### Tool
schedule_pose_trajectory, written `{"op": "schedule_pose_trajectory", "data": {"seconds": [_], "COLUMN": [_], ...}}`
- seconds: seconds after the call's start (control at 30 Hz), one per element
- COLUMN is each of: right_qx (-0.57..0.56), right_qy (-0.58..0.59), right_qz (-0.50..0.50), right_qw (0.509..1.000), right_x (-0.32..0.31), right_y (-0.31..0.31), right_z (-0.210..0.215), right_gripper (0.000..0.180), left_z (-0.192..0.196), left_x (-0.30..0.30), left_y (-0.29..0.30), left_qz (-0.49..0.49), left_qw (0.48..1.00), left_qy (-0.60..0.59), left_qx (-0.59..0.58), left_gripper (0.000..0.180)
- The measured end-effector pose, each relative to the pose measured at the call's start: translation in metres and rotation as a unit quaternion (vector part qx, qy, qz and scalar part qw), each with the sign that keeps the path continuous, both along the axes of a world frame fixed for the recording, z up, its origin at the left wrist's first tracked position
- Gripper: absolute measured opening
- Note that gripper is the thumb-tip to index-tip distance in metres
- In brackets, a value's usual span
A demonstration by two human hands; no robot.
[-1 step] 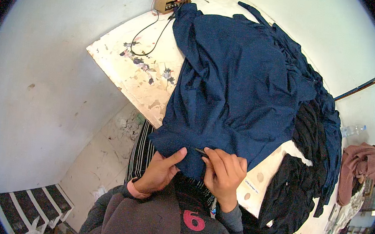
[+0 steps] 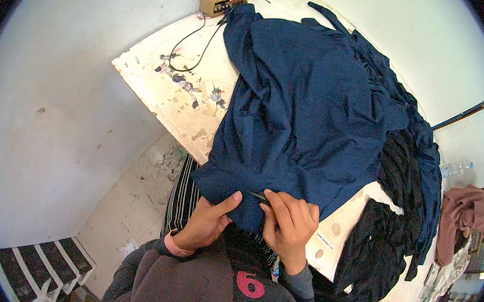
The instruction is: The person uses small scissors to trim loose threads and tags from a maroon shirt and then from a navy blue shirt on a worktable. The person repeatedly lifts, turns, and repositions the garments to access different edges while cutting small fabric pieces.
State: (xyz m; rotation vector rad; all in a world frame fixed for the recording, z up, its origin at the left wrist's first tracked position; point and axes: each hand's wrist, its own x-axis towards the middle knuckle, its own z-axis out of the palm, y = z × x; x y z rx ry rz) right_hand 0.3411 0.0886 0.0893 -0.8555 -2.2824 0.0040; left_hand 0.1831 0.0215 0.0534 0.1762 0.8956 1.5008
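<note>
Fingers (image 2: 285, 207) of right hand (image 2: 288, 227) curled, pinching a small dark slim tool (image 2: 260, 197) against the hem of the navy blue cloth garment (image 2: 308, 116); tool type unclear. Left hand (image 2: 205, 224) grips the same hem just beside it, thumb on top, other fingers tucked under the fabric. Both hands closed on the cloth, close together, not touching.

Garment spreads from the hands over the near edge of the worn white painted surface (image 2: 186, 97) up to its far edge, covering the middle. Hem hangs off the near edge at the fingers.

Black fabric pile (image 2: 386, 244) along the right edge, partly under the navy cloth, draping down. Small tan box-shaped radio (image 2: 221, 2) at far left corner, black cable (image 2: 191, 43) looping over the bare left part. Small white label (image 2: 324, 239) with print on the near edge, right of the right hand. Clear plastic bottle (image 2: 455, 168) and brownish-pink cloth (image 2: 467, 214) beyond the right edge. Black-and-white striped fabric (image 2: 180, 194) below the near edge.
</note>
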Motion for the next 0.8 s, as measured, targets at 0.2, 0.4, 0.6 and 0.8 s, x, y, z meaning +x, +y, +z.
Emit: {"op": "schedule_pose_trajectory", "data": {"seconds": [0.2, 0.4, 0.6, 0.8], "right_qx": [0.005, 0.011, 0.091, 0.05], "right_qy": [-0.015, -0.026, -0.055, 0.008], "right_qz": [0.006, -0.012, -0.078, -0.064], "right_qw": [1.0, 1.0, 0.991, 0.997], "right_x": [-0.003, -0.004, -0.01, -0.01], "right_y": [0.0, 0.0, -0.009, -0.008], "right_z": [-0.001, -0.004, -0.013, -0.016], "right_gripper": [0.037, 0.037, 0.035, 0.033], "left_z": [0.003, -0.003, -0.007, -0.013], "left_x": [0.008, 0.002, 0.006, 0.005], "left_y": [0.0, 0.003, 0.004, 0.003], "left_qz": [0.004, -0.051, -0.063, -0.039], "left_qw": [1.0, 0.996, 0.994, 0.992], "left_qy": [-0.021, -0.053, -0.05, -0.122], "left_qx": [-0.001, -0.044, -0.073, 0.02], "left_gripper": [0.031, 0.038, 0.042, 0.044]}}
